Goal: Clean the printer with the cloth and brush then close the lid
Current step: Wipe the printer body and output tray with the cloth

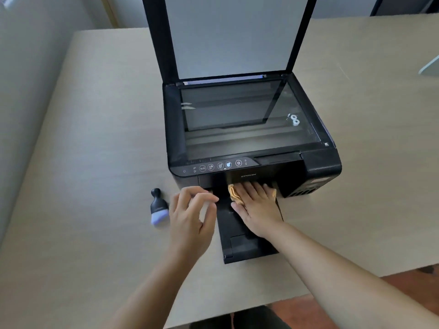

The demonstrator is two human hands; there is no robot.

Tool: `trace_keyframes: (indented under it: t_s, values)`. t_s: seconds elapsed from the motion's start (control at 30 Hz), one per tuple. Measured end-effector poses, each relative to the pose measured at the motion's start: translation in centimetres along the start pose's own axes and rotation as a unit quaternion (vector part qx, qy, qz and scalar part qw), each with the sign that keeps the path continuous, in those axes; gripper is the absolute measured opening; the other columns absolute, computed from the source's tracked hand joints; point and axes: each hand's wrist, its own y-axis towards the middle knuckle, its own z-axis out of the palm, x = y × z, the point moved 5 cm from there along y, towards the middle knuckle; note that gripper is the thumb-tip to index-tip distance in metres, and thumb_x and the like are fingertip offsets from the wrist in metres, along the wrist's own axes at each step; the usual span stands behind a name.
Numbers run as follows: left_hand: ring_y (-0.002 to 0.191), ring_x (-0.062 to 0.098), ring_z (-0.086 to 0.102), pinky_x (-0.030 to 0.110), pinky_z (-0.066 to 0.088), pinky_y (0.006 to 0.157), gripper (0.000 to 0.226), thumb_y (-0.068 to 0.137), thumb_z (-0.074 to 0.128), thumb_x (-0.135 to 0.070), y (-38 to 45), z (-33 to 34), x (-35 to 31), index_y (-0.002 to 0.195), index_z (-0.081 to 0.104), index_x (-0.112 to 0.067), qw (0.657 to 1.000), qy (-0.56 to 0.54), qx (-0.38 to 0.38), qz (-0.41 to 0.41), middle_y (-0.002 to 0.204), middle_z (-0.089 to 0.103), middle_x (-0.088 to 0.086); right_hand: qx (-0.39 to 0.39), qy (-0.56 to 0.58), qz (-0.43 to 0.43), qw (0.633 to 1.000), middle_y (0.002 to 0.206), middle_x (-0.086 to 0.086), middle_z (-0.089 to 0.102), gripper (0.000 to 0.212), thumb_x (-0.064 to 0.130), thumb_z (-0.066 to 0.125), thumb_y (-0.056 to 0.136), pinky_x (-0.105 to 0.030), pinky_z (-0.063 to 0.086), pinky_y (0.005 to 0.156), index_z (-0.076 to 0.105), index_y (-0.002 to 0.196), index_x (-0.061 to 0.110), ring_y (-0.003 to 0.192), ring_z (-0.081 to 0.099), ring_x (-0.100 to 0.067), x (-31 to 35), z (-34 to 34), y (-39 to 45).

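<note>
A black printer stands on the table with its scanner lid raised upright and the glass bed bare. Its black output tray is pulled out toward me. My right hand lies flat with straight fingers on an orange cloth, pressing it onto the tray at the printer's front slot. My left hand hovers beside the tray's left edge, fingers loosely curled and holding nothing. A small black brush with pale purple bristles lies on the table left of that hand.
The beige table extends left to a grey wall and right toward a pale object at the frame edge. The table's front edge runs just below my forearms, with reddish floor beyond it.
</note>
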Motion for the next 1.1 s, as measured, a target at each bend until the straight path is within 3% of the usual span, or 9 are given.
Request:
trace_keyframes:
  t_s: [0.1, 0.2, 0.27, 0.37, 0.47, 0.7, 0.87, 1.0, 1.1]
  values:
    - [0.096, 0.004, 0.053, 0.025, 0.042, 0.076, 0.016, 0.090, 0.055, -0.014, -2.9, 2.3, 2.6, 0.091, 0.065, -0.026, 0.978, -0.102, 0.043, -0.177, 0.100, 0.053, -0.012, 0.036, 0.007, -0.111, 0.993, 0.160, 0.006, 0.014, 0.058, 0.053, 0.017, 0.095, -0.039, -0.002, 0.116, 0.021, 0.150, 0.033, 0.147, 0.007, -0.019, 1.6, 0.2, -0.6]
    - [0.102, 0.013, 0.057, 0.027, 0.044, 0.080, 0.015, 0.094, 0.052, -0.019, -5.8, 4.7, 3.9, 0.105, 0.058, -0.027, 0.912, -0.179, 0.097, -0.355, 0.109, 0.056, -0.007, 0.080, 0.056, -0.221, 0.970, 0.158, 0.014, 0.004, 0.056, 0.049, 0.022, 0.096, -0.036, -0.008, 0.116, 0.025, 0.149, 0.032, 0.143, -0.005, -0.008, 0.3, 0.9, -3.1]
    - [0.111, 0.016, 0.055, 0.031, 0.044, 0.091, 0.023, 0.096, 0.050, -0.029, -7.6, 6.3, 3.8, 0.119, 0.051, -0.027, 0.860, -0.243, 0.143, -0.426, 0.117, 0.057, -0.005, 0.066, 0.055, -0.220, 0.972, 0.156, 0.011, 0.006, 0.058, 0.046, 0.022, 0.094, -0.043, 0.002, 0.118, 0.032, 0.147, 0.026, 0.144, 0.000, -0.015, -2.7, 1.0, -4.1]
    - [0.121, 0.015, 0.052, 0.043, 0.041, 0.107, 0.044, 0.087, 0.048, -0.049, -9.8, 8.3, 3.4, 0.128, 0.047, -0.035, 0.793, -0.326, 0.158, -0.490, 0.130, 0.055, -0.006, 0.024, 0.050, -0.120, 0.991, 0.157, 0.000, 0.021, 0.063, 0.043, 0.018, 0.093, -0.050, 0.013, 0.115, 0.040, 0.144, 0.013, 0.143, 0.022, -0.032, -4.9, 0.1, -2.0]
    - [0.119, 0.014, 0.055, 0.043, 0.040, 0.107, 0.037, 0.092, 0.042, -0.052, -11.0, 8.9, 2.3, 0.123, 0.056, -0.035, 0.777, -0.337, 0.143, -0.513, 0.125, 0.062, -0.008, 0.013, 0.028, -0.093, 0.995, 0.153, -0.007, 0.034, 0.069, 0.044, 0.010, 0.091, -0.046, 0.011, 0.117, 0.035, 0.146, 0.010, 0.138, 0.031, -0.033, -1.2, -0.1, 0.8]
    - [0.100, 0.023, 0.065, 0.037, 0.050, 0.078, 0.064, 0.096, 0.016, -0.062, -12.7, 9.1, 2.5, 0.109, 0.062, -0.019, 0.661, -0.477, 0.001, -0.579, 0.102, 0.073, 0.006, 0.101, 0.056, -0.311, 0.943, 0.159, 0.007, 0.018, 0.050, 0.038, 0.031, 0.102, -0.039, 0.001, 0.117, 0.028, 0.149, 0.025, 0.147, 0.011, -0.021, 4.4, 1.4, -2.2]
    - [0.102, 0.031, 0.064, 0.041, 0.048, 0.078, 0.072, 0.090, 0.014, -0.071, -13.4, 9.1, 2.9, 0.123, 0.056, -0.022, 0.654, -0.472, -0.022, -0.591, 0.114, 0.067, 0.018, 0.152, 0.066, -0.417, 0.894, 0.156, 0.013, 0.020, 0.048, 0.039, 0.030, 0.102, -0.031, -0.002, 0.118, 0.028, 0.149, 0.028, 0.145, 0.007, -0.009, -0.3, 1.6, -7.5]
    - [0.105, 0.031, 0.063, 0.045, 0.043, 0.091, 0.069, 0.093, 0.014, -0.068, -13.3, 9.4, 2.6, 0.129, 0.052, -0.024, 0.671, -0.453, -0.030, -0.586, 0.107, 0.070, 0.018, 0.079, 0.072, -0.266, 0.958, 0.157, 0.004, 0.023, 0.058, 0.046, 0.021, 0.098, -0.040, 0.006, 0.120, 0.030, 0.148, 0.020, 0.146, 0.016, -0.023, -2.1, 0.1, -2.0]
    - [0.103, 0.031, 0.065, 0.042, 0.048, 0.082, 0.067, 0.094, 0.015, -0.066, -13.2, 9.4, 2.5, 0.127, 0.053, -0.021, 0.679, -0.455, -0.038, -0.576, 0.105, 0.070, 0.019, 0.022, 0.062, -0.192, 0.979, 0.158, 0.003, 0.022, 0.050, 0.038, 0.027, 0.101, -0.042, 0.004, 0.117, 0.031, 0.148, 0.022, 0.145, 0.018, -0.027, 0.8, 0.1, -0.7]
